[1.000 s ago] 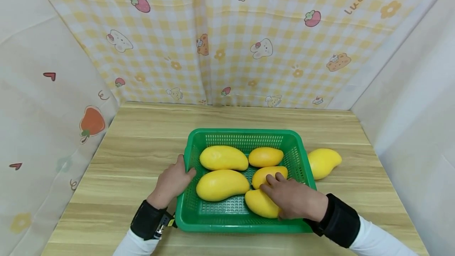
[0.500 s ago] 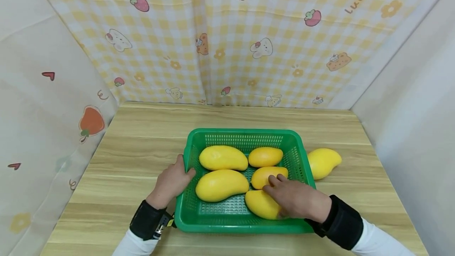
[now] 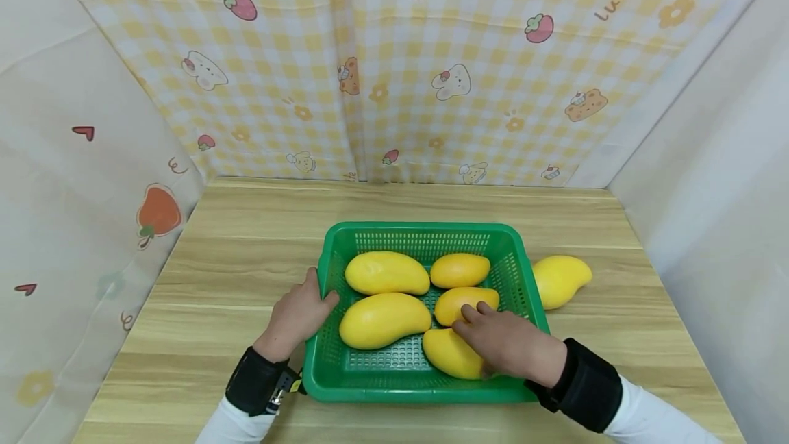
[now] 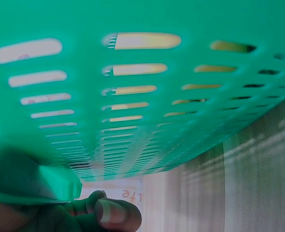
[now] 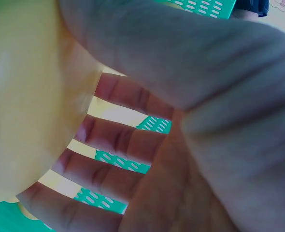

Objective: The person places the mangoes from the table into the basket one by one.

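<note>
A green plastic basket (image 3: 419,395) stands on the wooden table. My left hand (image 3: 298,316) grips its left rim, thumb over the inner side; in the left wrist view, curled fingers (image 4: 118,215) show below the slotted wall. Inside the basket at the front right lies a yellow mango (image 3: 450,353), which my right hand (image 3: 511,347) holds from its right side. The right wrist view has the thumb and fingers around that mango (image 5: 31,106). An orange-yellow mango (image 3: 452,307) sits just behind it, near my fingertips, and another orange-yellow mango (image 3: 460,270) farther back.
Two larger yellow mangoes, one at the back (image 3: 387,273) and one in front (image 3: 385,321), fill the basket's left half. Outside, against the right wall, lies a single mango (image 3: 561,281). A checked cloth (image 3: 401,108) hangs behind the table (image 3: 246,238), with pale cloth at both sides.
</note>
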A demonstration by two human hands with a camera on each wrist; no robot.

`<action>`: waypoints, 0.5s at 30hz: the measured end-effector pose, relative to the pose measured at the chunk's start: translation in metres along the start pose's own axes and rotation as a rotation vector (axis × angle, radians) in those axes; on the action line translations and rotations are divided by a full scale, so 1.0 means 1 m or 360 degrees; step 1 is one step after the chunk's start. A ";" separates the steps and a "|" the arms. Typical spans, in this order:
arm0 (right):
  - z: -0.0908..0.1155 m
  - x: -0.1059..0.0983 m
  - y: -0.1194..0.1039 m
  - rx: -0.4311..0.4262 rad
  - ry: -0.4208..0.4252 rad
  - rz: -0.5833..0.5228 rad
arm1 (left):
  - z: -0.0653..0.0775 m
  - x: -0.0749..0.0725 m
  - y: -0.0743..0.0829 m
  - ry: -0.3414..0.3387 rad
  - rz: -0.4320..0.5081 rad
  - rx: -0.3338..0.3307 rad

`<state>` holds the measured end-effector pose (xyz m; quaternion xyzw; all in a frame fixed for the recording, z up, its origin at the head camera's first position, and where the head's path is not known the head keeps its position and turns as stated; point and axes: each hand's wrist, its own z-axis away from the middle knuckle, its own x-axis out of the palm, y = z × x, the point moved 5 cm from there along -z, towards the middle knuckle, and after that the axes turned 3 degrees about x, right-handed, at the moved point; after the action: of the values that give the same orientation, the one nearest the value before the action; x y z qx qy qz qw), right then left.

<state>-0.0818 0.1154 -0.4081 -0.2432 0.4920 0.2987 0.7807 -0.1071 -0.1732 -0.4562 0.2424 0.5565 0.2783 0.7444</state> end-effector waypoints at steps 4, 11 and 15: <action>-0.001 0.000 0.000 0.0022 -0.0012 -0.0006 | 0.000 0.000 0.000 0.0001 0.0022 0.0001; 0.003 -0.002 0.002 0.0017 0.0019 0.0036 | 0.001 0.000 0.000 0.0006 0.0009 0.0015; 0.012 -0.014 0.006 0.0003 0.0080 0.0037 | 0.002 -0.001 0.000 0.0003 0.0025 0.0005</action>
<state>-0.0838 0.1246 -0.3914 -0.2441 0.5145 0.3010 0.7649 -0.1056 -0.1738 -0.4545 0.2476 0.5557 0.2835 0.7413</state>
